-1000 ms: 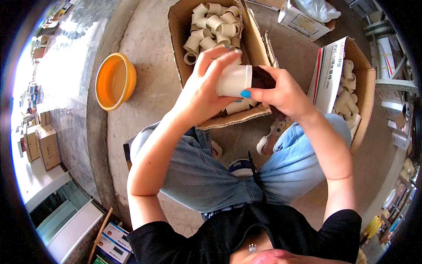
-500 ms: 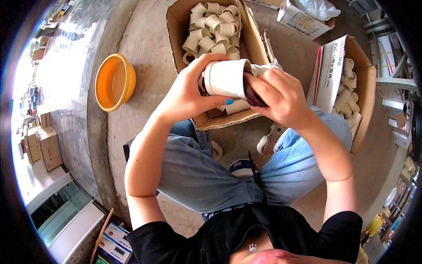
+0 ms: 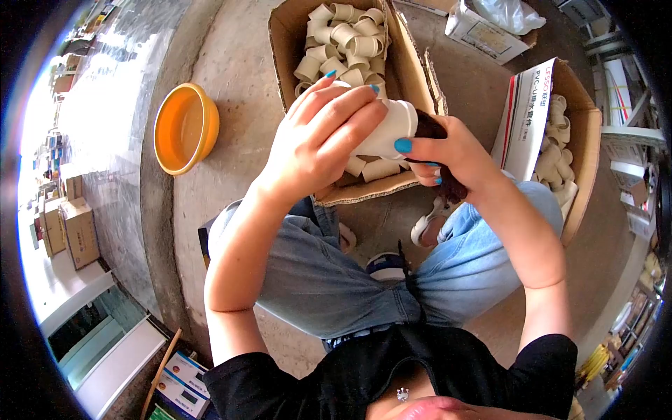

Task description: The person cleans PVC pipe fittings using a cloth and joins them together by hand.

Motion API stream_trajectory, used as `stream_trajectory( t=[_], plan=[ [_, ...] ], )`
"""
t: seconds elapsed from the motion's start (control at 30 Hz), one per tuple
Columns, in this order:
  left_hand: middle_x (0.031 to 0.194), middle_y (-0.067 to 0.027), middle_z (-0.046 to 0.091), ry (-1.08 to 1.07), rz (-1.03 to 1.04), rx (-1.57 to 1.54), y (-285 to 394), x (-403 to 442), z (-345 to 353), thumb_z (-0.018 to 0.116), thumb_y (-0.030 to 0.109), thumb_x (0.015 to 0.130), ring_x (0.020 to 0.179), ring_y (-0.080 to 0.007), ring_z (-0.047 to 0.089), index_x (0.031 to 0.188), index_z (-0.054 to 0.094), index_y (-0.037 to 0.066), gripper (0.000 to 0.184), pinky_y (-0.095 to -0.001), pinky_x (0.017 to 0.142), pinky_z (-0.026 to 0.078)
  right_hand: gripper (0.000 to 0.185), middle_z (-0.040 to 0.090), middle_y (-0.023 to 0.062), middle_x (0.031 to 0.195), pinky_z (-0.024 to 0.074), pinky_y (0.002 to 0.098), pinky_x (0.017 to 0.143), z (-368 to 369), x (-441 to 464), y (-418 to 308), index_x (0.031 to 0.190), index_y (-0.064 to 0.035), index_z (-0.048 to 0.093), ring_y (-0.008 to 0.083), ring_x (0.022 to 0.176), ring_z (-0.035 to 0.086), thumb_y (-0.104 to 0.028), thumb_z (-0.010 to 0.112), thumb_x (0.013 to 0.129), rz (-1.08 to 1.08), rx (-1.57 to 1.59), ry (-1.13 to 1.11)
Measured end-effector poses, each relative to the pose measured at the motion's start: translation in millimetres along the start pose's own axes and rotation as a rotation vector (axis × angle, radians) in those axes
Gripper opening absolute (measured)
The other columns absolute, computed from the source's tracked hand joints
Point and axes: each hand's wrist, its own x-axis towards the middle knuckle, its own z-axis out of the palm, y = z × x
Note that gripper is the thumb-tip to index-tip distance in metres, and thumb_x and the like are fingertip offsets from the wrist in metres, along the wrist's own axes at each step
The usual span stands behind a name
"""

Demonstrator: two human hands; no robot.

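Note:
A white plastic pipe fitting (image 3: 393,133) is held between both hands above an open cardboard box (image 3: 413,66). My left hand (image 3: 325,133) is wrapped over the fitting's left end, its fingers lying across the top. At the other end my right hand (image 3: 458,154) presses its thumb on the fitting's side near the rim and grips a dark brown cloth (image 3: 453,187). Part of that cloth lies at the fitting's right opening and part hangs below the hand. Inside the box are several similar cream pipe fittings (image 3: 346,35).
An orange basin (image 3: 212,133) stands on the floor at left. To the right, a printed carton (image 3: 525,115) holds more pipe fittings (image 3: 553,157). A white box (image 3: 483,35) with a plastic bag (image 3: 507,14) sits at the back. Metal shelving (image 3: 630,131) lines the right edge.
My left hand has turned from holding the fitting's left side to lying over its top. My right fingers have come out of the opening, and the thumb now presses the fitting's outside.

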Motion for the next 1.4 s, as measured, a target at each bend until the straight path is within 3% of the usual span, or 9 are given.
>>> stream_trajectory(
  t=[0.17,0.4,0.43,0.63,0.77,1.0,1.13,1.3,1.4],
  plan=[
    [0.108,-0.0152,0.054,0.028,-0.582,-0.591,19.4,3.5,-0.4,0.070,0.030,0.071,0.104,-0.0254,0.052,0.126,0.042,0.003,0.067,-0.0366,0.092,0.039,0.028,0.057,0.0032,0.062,0.0444,0.0242,0.051,4.8,-5.4,-4.8,0.080,0.0010,0.060,0.0099,0.056,0.055,-0.021,0.073,0.069,-0.345,-0.228,0.139],
    [0.106,-0.0109,0.055,-0.342,-0.801,-1.069,-1.5,0.3,-9.9,0.074,0.028,0.069,0.101,-0.0226,0.053,0.122,0.047,0.003,0.064,-0.0345,0.089,0.041,0.043,0.058,0.0102,0.079,0.0492,0.0352,0.059,-14.0,7.3,18.6,0.090,-0.0009,0.058,0.0265,0.066,0.059,-0.022,0.076,0.058,-1.293,-1.322,0.075],
    [0.115,-0.0101,0.054,-0.457,-0.803,-0.991,0.8,6.7,-16.0,0.072,0.028,0.067,0.108,-0.0162,0.049,0.123,0.044,0.000,0.069,-0.0306,0.095,0.036,0.043,0.058,0.0105,0.079,0.0492,0.0355,0.059,-14.4,8.1,18.8,0.091,-0.0007,0.058,0.0269,0.066,0.059,-0.023,0.076,0.058,-1.304,-1.332,0.079],
    [0.100,-0.0143,0.057,-0.247,-0.584,-0.551,3.4,0.1,-13.4,0.075,0.017,0.059,0.097,-0.0296,0.053,0.111,0.052,0.003,0.059,-0.0371,0.088,0.040,0.046,0.061,0.0145,0.084,0.0498,0.0345,0.063,-9.9,14.9,26.4,0.097,0.0020,0.059,0.0286,0.071,0.061,-0.018,0.076,0.059,-1.078,-1.180,0.226],
    [0.099,-0.0101,0.057,-0.180,-0.404,-0.251,9.8,3.0,-11.5,0.076,0.017,0.056,0.095,-0.0292,0.053,0.108,0.054,0.006,0.058,-0.0385,0.088,0.039,0.037,0.064,0.0094,0.076,0.0489,0.0287,0.067,4.1,8.6,20.4,0.095,0.0042,0.061,0.0157,0.070,0.061,-0.012,0.074,0.064,-0.537,-0.639,0.156],
    [0.107,-0.0031,0.055,-0.077,0.034,0.239,8.1,-2.8,-3.4,0.071,0.013,0.046,0.103,-0.0239,0.051,0.112,0.055,0.018,0.067,-0.0381,0.087,0.039,0.022,0.055,0.0009,0.062,0.0335,0.0199,0.040,-2.9,7.1,9.6,0.080,-0.0016,0.059,0.0042,0.047,0.046,-0.015,0.073,0.070,0.044,0.098,-0.068],
    [0.113,-0.0034,0.054,0.029,-0.080,0.113,7.7,2.3,1.9,0.070,0.014,0.049,0.104,-0.0254,0.052,0.114,0.054,0.019,0.067,-0.0381,0.086,0.041,0.023,0.053,0.0001,0.058,0.0319,0.0204,0.039,0.9,1.5,0.6,0.076,-0.0028,0.058,0.0050,0.044,0.044,-0.019,0.073,0.070,-0.140,-0.035,0.031],
    [0.113,-0.0139,0.055,-0.095,-0.746,-0.928,-0.5,-1.0,-5.0,0.073,0.033,0.070,0.108,-0.0245,0.051,0.121,0.047,0.001,0.066,-0.0383,0.096,0.037,0.030,0.057,0.0031,0.064,0.0477,0.0279,0.059,0.6,-3.5,0.0,0.084,0.0011,0.060,0.0151,0.060,0.059,-0.021,0.074,0.069,-0.457,-0.378,0.186],
    [0.113,-0.0139,0.055,-0.223,-0.617,-0.846,-5.4,0.1,-7.1,0.074,0.029,0.067,0.106,-0.0238,0.052,0.121,0.047,0.001,0.067,-0.0351,0.095,0.037,0.036,0.059,0.0074,0.071,0.0486,0.0303,0.059,-9.5,5.0,14.5,0.087,-0.0006,0.060,0.0216,0.061,0.059,-0.022,0.077,0.064,-1.107,-0.996,0.203]
  ],
)
